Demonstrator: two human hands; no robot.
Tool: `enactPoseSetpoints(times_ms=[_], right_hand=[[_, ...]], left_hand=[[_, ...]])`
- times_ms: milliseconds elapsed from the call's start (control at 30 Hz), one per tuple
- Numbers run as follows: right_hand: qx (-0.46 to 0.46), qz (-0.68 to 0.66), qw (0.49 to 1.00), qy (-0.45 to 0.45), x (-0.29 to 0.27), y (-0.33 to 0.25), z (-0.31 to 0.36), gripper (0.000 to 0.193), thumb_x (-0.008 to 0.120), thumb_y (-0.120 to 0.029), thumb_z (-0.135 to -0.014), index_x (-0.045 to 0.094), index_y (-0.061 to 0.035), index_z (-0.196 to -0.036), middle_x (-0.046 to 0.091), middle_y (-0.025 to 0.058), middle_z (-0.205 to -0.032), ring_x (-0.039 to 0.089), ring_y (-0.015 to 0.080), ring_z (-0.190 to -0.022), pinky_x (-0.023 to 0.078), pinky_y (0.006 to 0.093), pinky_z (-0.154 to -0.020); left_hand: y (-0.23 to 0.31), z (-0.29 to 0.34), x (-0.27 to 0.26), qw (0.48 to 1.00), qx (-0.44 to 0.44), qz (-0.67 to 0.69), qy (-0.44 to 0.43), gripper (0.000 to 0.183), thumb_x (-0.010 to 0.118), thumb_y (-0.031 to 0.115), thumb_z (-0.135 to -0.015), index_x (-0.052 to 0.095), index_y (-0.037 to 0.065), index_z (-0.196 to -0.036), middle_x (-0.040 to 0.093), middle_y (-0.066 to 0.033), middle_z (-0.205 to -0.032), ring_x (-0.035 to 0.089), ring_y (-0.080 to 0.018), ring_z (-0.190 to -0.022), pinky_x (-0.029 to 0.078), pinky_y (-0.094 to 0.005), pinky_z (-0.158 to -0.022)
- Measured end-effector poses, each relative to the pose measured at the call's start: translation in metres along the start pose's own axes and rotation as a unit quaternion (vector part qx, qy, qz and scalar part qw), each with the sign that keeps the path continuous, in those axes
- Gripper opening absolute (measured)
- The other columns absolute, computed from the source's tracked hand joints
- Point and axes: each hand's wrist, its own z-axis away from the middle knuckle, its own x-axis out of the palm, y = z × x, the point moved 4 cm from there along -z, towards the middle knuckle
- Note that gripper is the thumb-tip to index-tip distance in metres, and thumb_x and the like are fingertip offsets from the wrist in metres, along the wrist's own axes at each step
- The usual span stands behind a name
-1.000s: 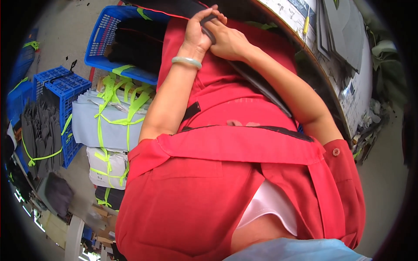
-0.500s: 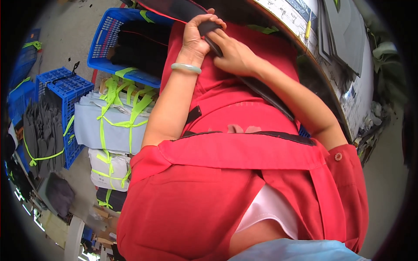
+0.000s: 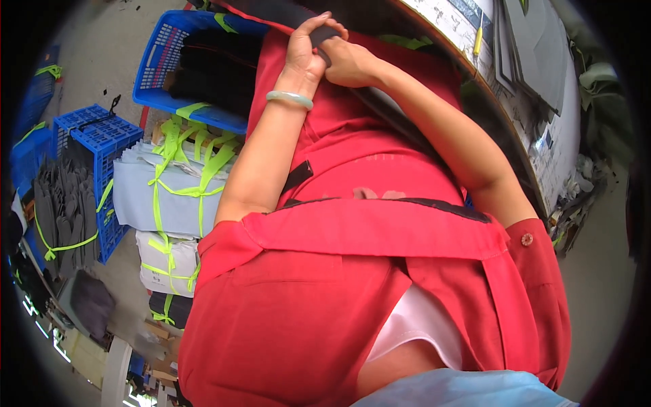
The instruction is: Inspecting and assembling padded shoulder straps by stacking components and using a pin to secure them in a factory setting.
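A dark grey-black strip (image 3: 327,35) of flat material passes through both hands, above the red apron (image 3: 400,159) over my lap. My left hand (image 3: 303,57), below a pale green bangle, curls its fingers round the strip. Close against it, my right hand (image 3: 354,63) is closed on the same strip, its fingertips partly hidden by the left hand. One stretch of the strip runs back under my right forearm. Beyond the hands, dark material with a red edge (image 3: 261,20) reaches toward the top of the view.
A blue plastic basket (image 3: 154,95) with black pieces stands at the left. Near it are tied pale-blue sheets (image 3: 169,200), a white bundle (image 3: 154,261) and tied dark grey pieces (image 3: 64,210). Along the right, a worktable (image 3: 502,112) bears a yellow-handled tool (image 3: 479,41) and grey sheets (image 3: 529,54).
My right hand has shifted up and left, closer to my left hand, and its fingers have curled in more. The left hand stays in nearly the same place.
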Motion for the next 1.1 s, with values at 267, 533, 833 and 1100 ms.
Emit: enactPoseSetpoints(times_ms=[267, 533, 833, 1100], right_hand=[[-0.065, 0.029, 0.991, 0.115, 0.0, -0.007, 0.042, 0.053, 0.057, -0.007, -0.068, 0.046, -0.0101, -0.121, 0.052, 0.0171, -0.127, 0.061, 0.0408, -0.095, 0.051, 0.0505, -0.075], [-0.027, 0.076, 0.992, 0.092, 0.005, -0.004, 0.05, 0.051, 0.057, -0.008, -0.069, 0.051, -0.0088, -0.12, 0.056, 0.0168, -0.12, 0.062, 0.0375, -0.096, 0.052, 0.0479, -0.077], [-0.057, 0.073, 0.989, 0.116, 0.006, -0.008, 0.055, 0.04, 0.057, -0.012, -0.074, 0.054, -0.005, -0.113, 0.064, 0.0178, -0.108, 0.065, 0.0378, -0.09, 0.054, 0.047, -0.074], [-0.023, 0.094, 0.989, 0.112, -0.002, -0.009, 0.03, 0.047, 0.056, -0.01, -0.072, 0.051, -0.0136, -0.119, 0.061, 0.0141, -0.113, 0.064, 0.0382, -0.089, 0.053, 0.0493, -0.072]], left_hand=[[-0.004, 0.007, 0.006, 0.998, 0.001, 0.034, -0.045, 0.021, 0.06, 0.004, -0.079, 0.054, -0.002, -0.098, 0.061, -0.014, -0.078, 0.061, -0.0286, -0.075, 0.052, -0.0436, -0.081], [-0.001, 0.013, -0.002, 1.0, 0.007, 0.009, 0.0, 0.02, 0.065, 0.014, -0.086, 0.059, -0.001, -0.099, 0.064, -0.0122, -0.085, 0.064, -0.029, -0.086, 0.053, -0.0417, -0.086], [0.003, 0.012, -0.002, 0.999, -0.014, 0.039, -0.036, 0.028, 0.059, 0.001, -0.081, 0.051, -0.005, -0.108, 0.056, -0.0101, -0.081, 0.057, -0.0221, -0.079, 0.048, -0.0429, -0.086], [-0.008, 0.016, 0.007, 0.998, -0.035, 0.029, -0.033, 0.029, 0.06, 0.017, -0.09, 0.054, -0.005, -0.108, 0.063, -0.0164, -0.097, 0.059, -0.0335, -0.1, 0.045, -0.0462, -0.1]])
